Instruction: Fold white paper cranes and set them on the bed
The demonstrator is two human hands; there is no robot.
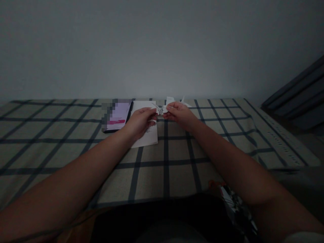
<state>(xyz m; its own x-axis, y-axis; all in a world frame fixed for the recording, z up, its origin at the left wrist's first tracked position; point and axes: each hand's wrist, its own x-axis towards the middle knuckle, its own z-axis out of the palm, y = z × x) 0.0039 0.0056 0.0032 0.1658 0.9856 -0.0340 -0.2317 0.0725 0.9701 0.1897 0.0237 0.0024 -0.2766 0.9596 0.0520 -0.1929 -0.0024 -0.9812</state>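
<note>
A small piece of folded white paper (161, 109) is held between my two hands above the table, with thin pointed parts sticking out toward the left. My left hand (140, 122) pinches its left side between thumb and fingers. On the other side, the thumb and fingers of my right hand (181, 115) are closed on its right end. More folded white paper (186, 104) with a pointed tip shows just behind my right hand, partly hidden by it. White paper sheets (144, 141) with some writing lie under my left hand.
A tablet or large phone (117, 116) with a lit, partly blurred screen lies left of the sheets. The checked tablecloth (152, 175) reaches back to a plain wall (162, 47). Grey curtain-like folds (298, 91) hang at the right. Something patterned (235, 202) sits below the table's front edge.
</note>
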